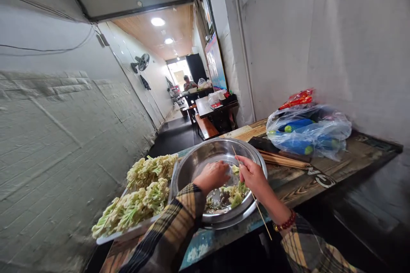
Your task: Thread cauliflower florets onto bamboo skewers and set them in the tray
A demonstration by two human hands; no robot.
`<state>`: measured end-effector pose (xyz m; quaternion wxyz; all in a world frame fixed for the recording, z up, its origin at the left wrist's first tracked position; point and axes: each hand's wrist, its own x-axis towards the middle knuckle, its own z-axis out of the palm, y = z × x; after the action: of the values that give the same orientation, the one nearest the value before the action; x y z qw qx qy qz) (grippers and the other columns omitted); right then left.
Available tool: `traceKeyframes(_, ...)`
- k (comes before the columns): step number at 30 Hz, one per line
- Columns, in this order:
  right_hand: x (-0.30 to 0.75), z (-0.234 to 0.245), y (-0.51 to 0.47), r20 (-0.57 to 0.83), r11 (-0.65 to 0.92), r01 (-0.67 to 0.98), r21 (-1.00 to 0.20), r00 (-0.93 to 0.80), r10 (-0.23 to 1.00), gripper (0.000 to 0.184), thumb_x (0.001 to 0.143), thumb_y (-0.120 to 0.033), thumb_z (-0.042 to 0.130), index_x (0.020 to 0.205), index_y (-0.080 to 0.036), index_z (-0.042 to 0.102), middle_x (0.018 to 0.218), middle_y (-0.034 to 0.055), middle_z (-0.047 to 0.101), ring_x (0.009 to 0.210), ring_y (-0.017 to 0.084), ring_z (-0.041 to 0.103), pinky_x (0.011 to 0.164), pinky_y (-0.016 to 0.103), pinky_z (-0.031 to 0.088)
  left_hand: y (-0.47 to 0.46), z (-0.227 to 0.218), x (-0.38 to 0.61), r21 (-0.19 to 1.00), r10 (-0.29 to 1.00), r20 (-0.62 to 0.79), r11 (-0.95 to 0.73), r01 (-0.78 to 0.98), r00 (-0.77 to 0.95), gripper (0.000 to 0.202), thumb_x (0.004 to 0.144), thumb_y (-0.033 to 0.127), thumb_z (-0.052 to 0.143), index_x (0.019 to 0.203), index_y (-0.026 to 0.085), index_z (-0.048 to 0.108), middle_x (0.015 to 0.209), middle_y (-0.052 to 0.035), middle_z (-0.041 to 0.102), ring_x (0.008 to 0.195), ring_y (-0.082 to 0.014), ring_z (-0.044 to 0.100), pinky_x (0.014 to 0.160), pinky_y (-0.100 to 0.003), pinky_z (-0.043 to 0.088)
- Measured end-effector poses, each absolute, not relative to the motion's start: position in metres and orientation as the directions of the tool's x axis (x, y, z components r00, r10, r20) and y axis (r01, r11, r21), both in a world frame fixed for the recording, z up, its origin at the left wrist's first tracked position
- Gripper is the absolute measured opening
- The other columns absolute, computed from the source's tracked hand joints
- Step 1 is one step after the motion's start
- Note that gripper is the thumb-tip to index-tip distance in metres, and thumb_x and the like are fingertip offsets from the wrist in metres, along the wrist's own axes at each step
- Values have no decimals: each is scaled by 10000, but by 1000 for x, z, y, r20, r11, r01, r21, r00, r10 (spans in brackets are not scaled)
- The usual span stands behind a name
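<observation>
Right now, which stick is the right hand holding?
The single slanting stick in the right hand, its lower end reaching past the bowl in view; the other sticks lie bunched right of the bowl.

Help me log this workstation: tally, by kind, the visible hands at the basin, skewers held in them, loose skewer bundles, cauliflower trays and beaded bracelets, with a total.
Hands: 2 (left hand, right hand)
Held skewer: 1
Skewer bundle: 1
Cauliflower tray: 1
Beaded bracelet: 1
Total: 6
</observation>
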<state>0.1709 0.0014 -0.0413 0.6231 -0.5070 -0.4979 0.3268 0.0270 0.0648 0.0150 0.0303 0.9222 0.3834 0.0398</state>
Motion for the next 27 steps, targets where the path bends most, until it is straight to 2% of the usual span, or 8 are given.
traceKeyframes(5, 170, -44, 4, 296, 287, 74, -955, 266, 917, 443, 824, -300, 441, 1203, -143, 608, 454, -58, 507, 393, 121, 435, 384, 216, 291, 90, -21, 56, 2, 708, -2, -706, 708, 706, 449, 761, 179, 564, 1209, 166, 533, 1292, -178, 532, 1092, -296, 586, 910, -429, 466)
traceKeyframes(14, 171, -42, -1, 272, 275, 28, -961, 270, 924, 472, 852, -349, 438, 1250, -126, 559, 483, -64, 480, 407, 113, 397, 399, 223, 286, 108, -52, 60, 148, 736, -4, -669, 729, 677, 182, 668, 173, 647, 849, 169, 632, 835, -99, 691, 868, -288, 668, 784, -383, 504)
traceKeyframes(17, 172, -42, 0, 266, 273, 11, -962, 274, 924, 459, 851, -354, 444, 1233, -135, 572, 498, -55, 493, 412, 113, 396, 404, 226, 287, 110, -32, 52, 233, 785, 80, -614, 754, 615, 140, 794, 209, 522, 886, 144, 605, 882, -131, 688, 866, -270, 669, 766, -390, 507)
traceKeyframes(19, 172, -44, 0, 269, 277, 7, -961, 269, 925, 446, 847, -350, 450, 1219, -144, 586, 495, -54, 485, 419, 117, 397, 408, 230, 279, 105, -14, 39, 385, 816, 136, -566, 729, 562, 197, 877, 262, 411, 932, 151, 564, 900, -119, 683, 815, -220, 677, 709, -344, 522)
traceKeyframes(21, 172, -44, 0, 260, 268, 3, -963, 252, 932, 452, 840, -352, 458, 1219, -143, 587, 489, -56, 471, 426, 119, 390, 412, 231, 260, 93, 1, 21, 725, 859, 147, -431, 537, 491, 210, 880, 368, 450, 933, 177, 519, 843, -67, 676, 737, -181, 680, 647, -298, 530)
traceKeyframes(23, 173, -43, -1, 245, 251, 3, -968, 224, 943, 466, 831, -359, 467, 1220, -130, 584, 487, -60, 459, 432, 113, 375, 421, 230, 244, 73, 9, 1, 963, 899, 106, -199, 181, 424, 289, 791, 439, 606, 886, 190, 496, 757, -21, 656, 687, -175, 680, 625, -289, 531)
traceKeyframes(25, 172, -38, -3, 226, 232, -13, -973, 184, 957, 488, 815, -370, 483, 1215, -108, 581, 490, -64, 453, 434, 105, 353, 426, 229, 227, 52, 8, -16, 996, 917, 66, -35, -85, 394, 366, 697, 421, 726, 864, 190, 497, 736, -6, 652, 679, -175, 678, 637, -291, 525)
traceKeyframes(27, 169, -31, -6, 197, 207, -52, -977, 145, 970, 515, 789, -385, 503, 1205, -91, 579, 499, -66, 454, 429, 94, 324, 418, 229, 202, 35, 0, -29, 978, 928, 56, 23, -208, 367, 378, 664, 369, 771, 865, 186, 508, 748, -6, 659, 688, -166, 672, 645, -273, 507)
